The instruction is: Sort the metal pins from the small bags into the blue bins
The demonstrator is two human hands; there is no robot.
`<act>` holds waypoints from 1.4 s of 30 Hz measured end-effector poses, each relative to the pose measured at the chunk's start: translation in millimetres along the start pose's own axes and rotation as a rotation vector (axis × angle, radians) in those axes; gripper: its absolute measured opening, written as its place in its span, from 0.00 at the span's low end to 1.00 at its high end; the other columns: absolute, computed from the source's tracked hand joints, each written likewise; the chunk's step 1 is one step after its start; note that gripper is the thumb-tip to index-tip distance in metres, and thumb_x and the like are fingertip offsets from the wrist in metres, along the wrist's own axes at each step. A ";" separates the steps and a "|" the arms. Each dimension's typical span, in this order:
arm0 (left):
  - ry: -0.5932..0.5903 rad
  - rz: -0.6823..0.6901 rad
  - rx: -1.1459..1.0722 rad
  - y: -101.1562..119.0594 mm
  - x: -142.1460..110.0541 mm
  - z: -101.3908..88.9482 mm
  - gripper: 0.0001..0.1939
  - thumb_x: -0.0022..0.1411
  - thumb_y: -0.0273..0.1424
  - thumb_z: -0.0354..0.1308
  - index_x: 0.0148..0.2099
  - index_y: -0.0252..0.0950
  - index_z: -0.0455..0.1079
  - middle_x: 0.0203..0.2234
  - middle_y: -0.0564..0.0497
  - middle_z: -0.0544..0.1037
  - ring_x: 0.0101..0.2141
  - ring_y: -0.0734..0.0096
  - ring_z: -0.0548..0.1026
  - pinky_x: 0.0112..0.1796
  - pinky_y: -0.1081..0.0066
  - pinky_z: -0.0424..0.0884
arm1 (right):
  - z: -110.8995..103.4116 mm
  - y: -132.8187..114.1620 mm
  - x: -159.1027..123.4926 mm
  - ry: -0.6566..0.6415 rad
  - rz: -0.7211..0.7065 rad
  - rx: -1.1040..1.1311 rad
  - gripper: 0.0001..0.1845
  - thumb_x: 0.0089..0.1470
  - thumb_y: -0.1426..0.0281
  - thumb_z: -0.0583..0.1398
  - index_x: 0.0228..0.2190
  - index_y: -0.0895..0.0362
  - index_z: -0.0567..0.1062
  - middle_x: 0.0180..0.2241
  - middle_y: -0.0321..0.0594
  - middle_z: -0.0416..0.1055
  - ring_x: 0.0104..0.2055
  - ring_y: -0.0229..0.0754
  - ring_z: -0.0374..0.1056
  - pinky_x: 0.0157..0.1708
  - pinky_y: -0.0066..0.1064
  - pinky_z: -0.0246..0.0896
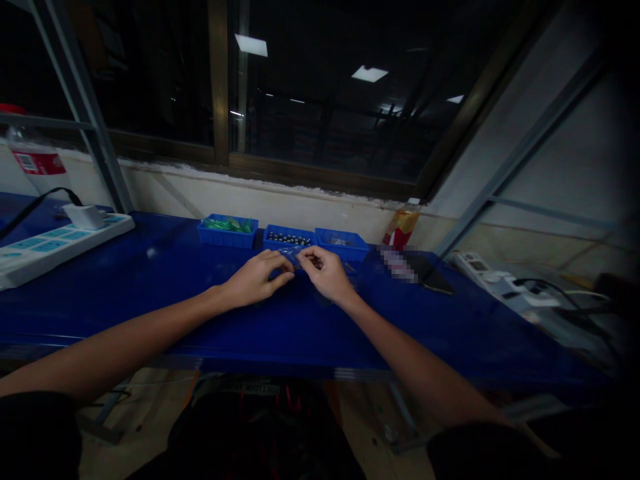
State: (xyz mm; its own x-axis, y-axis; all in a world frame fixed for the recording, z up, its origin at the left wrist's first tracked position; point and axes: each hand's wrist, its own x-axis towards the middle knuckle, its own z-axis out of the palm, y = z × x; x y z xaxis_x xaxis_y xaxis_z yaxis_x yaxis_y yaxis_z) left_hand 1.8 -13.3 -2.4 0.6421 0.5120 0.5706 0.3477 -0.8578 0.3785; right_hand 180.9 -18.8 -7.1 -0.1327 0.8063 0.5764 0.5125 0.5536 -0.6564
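Observation:
A small clear plastic bag sits between my two hands above the blue table, in front of the bins. My left hand is curled at the bag's left side, thumb and fingertips close together at its edge. From the other side my right hand pinches the bag between thumb and fingers. What the bag contains is too small and dim to tell. Just behind the hands stand a blue bin with dark, shiny round-ended parts and a blue bin with small clear pieces.
Farther left is a blue bin of green plastic packets. Power strips lie at the left and right. A bottle with a red and gold label stands near a dark flat object. Metal posts rise on both sides.

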 end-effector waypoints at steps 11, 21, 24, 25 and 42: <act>-0.016 -0.735 -0.844 -10.1 5.4 -1.3 0.22 0.57 0.46 0.47 0.33 0.33 0.70 0.25 0.50 0.71 0.24 0.74 0.66 0.24 0.74 0.58 | 0.6 -14.6 -7.9 -0.070 -0.273 -0.117 0.07 0.48 0.77 0.53 0.29 0.57 0.70 0.28 0.37 0.64 0.30 0.36 0.62 0.28 0.28 0.58; 0.174 -0.583 -0.690 -14.0 7.1 2.0 0.06 0.53 0.31 0.55 0.29 0.33 0.66 0.21 0.54 0.69 0.22 0.78 0.65 0.24 0.76 0.59 | -1.8 -9.1 -6.2 -0.067 -0.240 -0.183 0.16 0.43 0.83 0.50 0.27 0.56 0.73 0.28 0.37 0.63 0.33 0.38 0.61 0.34 0.30 0.57; 0.211 -0.461 -0.591 -17.1 6.6 2.0 0.08 0.54 0.32 0.54 0.32 0.32 0.66 0.25 0.52 0.71 0.25 0.75 0.67 0.28 0.75 0.62 | 0.2 -6.9 -6.1 -0.147 -0.217 -0.204 0.14 0.44 0.82 0.52 0.29 0.57 0.74 0.28 0.37 0.65 0.32 0.38 0.61 0.34 0.31 0.57; 0.214 -0.426 -0.541 -17.7 6.0 2.0 0.08 0.54 0.33 0.54 0.34 0.32 0.66 0.26 0.51 0.71 0.27 0.74 0.68 0.29 0.74 0.62 | 1.2 -6.3 -6.2 -0.175 -0.210 -0.208 0.14 0.45 0.81 0.52 0.29 0.57 0.74 0.28 0.37 0.65 0.32 0.38 0.62 0.33 0.30 0.57; 0.289 -0.049 0.022 -7.5 2.0 -7.9 0.09 0.54 0.20 0.50 0.32 0.34 0.71 0.33 0.49 0.68 0.39 0.68 0.68 0.39 0.68 0.64 | -1.8 -6.6 -0.5 -0.320 0.225 0.492 0.11 0.43 0.75 0.56 0.33 0.59 0.73 0.25 0.35 0.68 0.28 0.35 0.63 0.26 0.26 0.56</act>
State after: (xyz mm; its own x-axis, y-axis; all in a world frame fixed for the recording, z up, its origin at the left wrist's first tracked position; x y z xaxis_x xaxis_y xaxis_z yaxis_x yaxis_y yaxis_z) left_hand -5.0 -5.4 1.6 0.4040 0.5420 0.7369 0.3903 -0.8307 0.3970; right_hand 179.1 -23.2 -2.1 -0.3536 0.8943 0.2741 0.1171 0.3331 -0.9356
